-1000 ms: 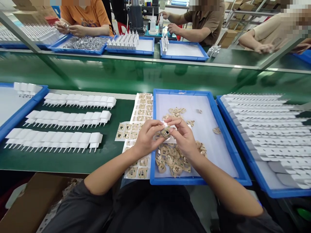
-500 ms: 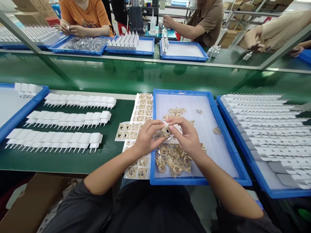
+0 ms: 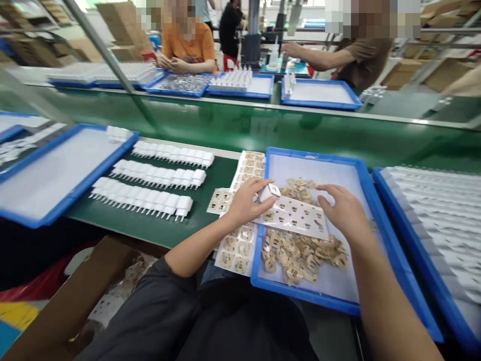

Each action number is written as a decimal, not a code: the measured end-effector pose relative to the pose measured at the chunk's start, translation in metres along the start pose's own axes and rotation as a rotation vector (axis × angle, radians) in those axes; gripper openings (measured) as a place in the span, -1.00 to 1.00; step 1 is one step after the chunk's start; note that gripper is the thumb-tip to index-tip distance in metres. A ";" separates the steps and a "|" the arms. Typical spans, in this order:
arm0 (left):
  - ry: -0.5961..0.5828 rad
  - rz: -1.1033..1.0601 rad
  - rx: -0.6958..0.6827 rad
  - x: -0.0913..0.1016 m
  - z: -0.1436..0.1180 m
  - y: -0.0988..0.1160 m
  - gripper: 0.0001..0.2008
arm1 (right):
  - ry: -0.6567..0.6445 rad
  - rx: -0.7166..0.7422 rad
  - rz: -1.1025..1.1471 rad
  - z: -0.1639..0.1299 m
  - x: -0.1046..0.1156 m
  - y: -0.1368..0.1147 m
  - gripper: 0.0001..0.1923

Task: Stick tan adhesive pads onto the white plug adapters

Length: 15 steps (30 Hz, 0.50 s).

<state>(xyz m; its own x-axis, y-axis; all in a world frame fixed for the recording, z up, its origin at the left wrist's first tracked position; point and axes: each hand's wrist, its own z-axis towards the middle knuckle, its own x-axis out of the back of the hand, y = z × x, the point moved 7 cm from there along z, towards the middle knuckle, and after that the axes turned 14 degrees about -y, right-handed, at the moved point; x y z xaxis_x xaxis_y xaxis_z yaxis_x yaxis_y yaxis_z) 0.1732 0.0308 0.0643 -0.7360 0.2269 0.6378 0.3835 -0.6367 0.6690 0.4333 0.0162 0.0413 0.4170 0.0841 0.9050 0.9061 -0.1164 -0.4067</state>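
White plug housing (image 3: 271, 191), clasped in my left hand (image 3: 246, 200) above left side of blue tray (image 3: 300, 297), my right hand (image 3: 343, 208) spread near punched sheet (image 3: 299, 216), tan stickers (image 3: 296, 253) heaped below, plug rows (image 3: 143, 196) on green bench (image 3: 146, 224)

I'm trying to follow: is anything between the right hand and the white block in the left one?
Nothing visible blocks the gap between the right hand and the white block; a spotted sheet and tan pieces just show beneath it.
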 end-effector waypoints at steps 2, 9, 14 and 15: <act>-0.021 0.143 0.037 0.013 0.001 -0.003 -0.58 | 0.030 -0.010 -0.051 0.002 0.000 0.002 -0.63; 0.078 0.704 0.242 0.071 -0.058 -0.020 -0.58 | -0.060 0.123 -0.054 -0.006 -0.013 -0.024 -0.64; 0.038 0.889 0.488 0.094 -0.124 -0.047 -0.60 | -0.239 0.135 -0.080 -0.012 -0.034 -0.047 -0.62; 0.041 0.931 0.506 0.095 -0.132 -0.051 -0.61 | -0.254 0.144 -0.080 -0.013 -0.037 -0.051 -0.62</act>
<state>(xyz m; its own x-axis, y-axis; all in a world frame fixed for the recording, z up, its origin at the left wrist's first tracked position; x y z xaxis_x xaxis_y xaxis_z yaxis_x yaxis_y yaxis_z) 0.0100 -0.0129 0.0403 -0.0476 -0.2232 0.9736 0.9865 -0.1636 0.0107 0.3710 0.0061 0.0302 0.3314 0.3347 0.8821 0.9301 0.0410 -0.3650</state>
